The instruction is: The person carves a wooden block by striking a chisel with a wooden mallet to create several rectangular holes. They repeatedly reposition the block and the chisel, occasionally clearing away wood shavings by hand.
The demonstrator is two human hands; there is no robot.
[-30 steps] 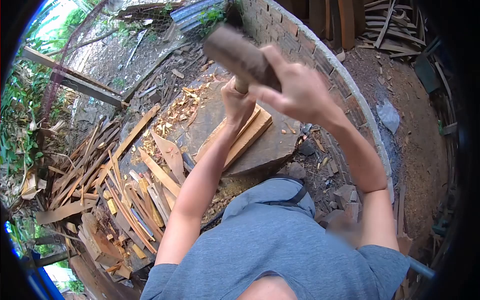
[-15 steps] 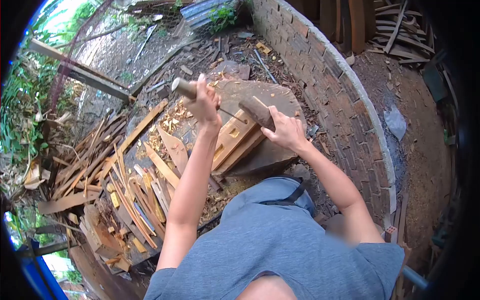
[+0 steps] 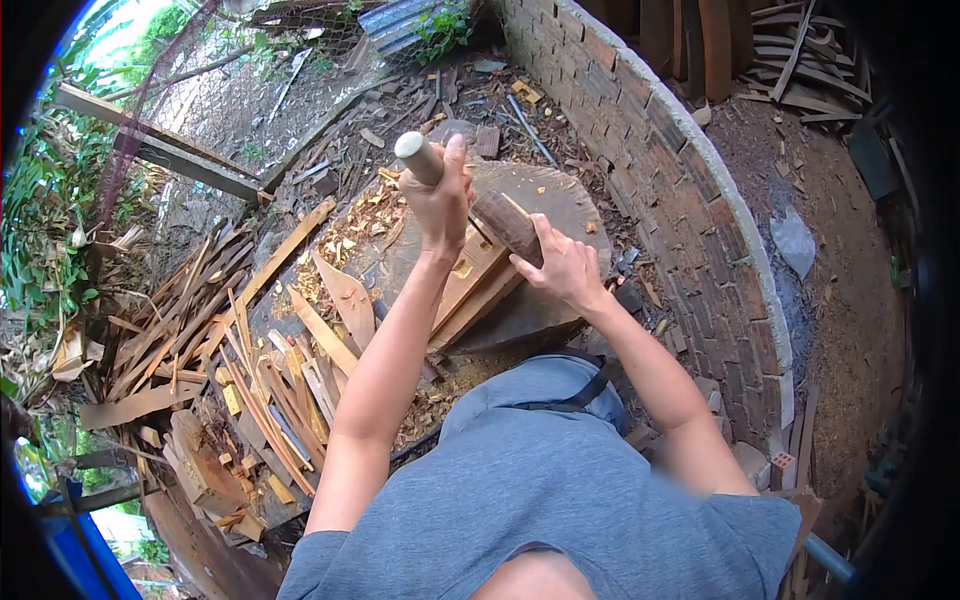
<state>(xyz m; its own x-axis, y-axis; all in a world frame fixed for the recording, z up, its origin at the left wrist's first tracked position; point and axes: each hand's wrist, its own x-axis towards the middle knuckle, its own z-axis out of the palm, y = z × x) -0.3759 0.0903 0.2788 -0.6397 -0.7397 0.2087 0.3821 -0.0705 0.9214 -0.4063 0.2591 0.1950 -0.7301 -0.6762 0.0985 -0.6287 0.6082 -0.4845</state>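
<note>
My left hand (image 3: 436, 208) is closed around the thick wooden handle of a chisel (image 3: 418, 158), which leans with its pale butt end up to the left. Its blade is mostly hidden behind my hand and the mallet. In my right hand (image 3: 566, 262) is a dark, rough wooden mallet (image 3: 508, 224), held just above the workpiece and apart from the chisel's butt. Under both hands lies a squared timber (image 3: 462, 292) with cut mortise holes. It rests at a slant on a round tree stump (image 3: 560, 205), part of it covered by my left forearm.
Wood chips (image 3: 345, 235) litter the left of the stump. Offcuts and strips (image 3: 295, 390) are piled to my left. A curved brick wall (image 3: 690, 190) closes off the right side. Beyond it are a plastic bag (image 3: 792, 243) and stacked curved boards (image 3: 810, 65).
My left hand and the chisel have shifted right and slightly up, with the handle now more upright. The mallet and my right hand have moved slightly left.
</note>
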